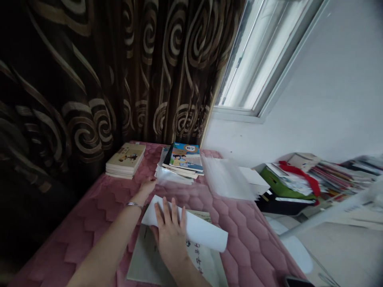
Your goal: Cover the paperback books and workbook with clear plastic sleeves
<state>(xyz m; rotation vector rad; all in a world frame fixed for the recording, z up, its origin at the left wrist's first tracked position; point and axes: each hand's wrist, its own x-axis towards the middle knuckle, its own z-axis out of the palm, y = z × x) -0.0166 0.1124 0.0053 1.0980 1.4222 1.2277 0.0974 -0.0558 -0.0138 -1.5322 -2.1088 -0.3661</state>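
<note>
My left hand (148, 185), with a silver bangle on its wrist, reaches forward. Its fingers are closed at the near left edge of a thin clear plastic sheet (229, 179), which is smeared by motion and stretches off to the right. Flat and with fingers spread, my right hand (172, 237) presses on a white flap of paper (206, 231). That flap lies folded across a pale book (146, 255) with dark written characters on its cover, partly hidden under my hand and forearm.
A stack of tan books (125, 157) stands at the back left. Beyond my left hand is a pile topped by a blue mathematics textbook (185, 153). The pink quilted cover (242, 227) lies beneath everything. Papers and a green box (278, 183) crowd the right side; a dark device (296, 281) is at the lower edge.
</note>
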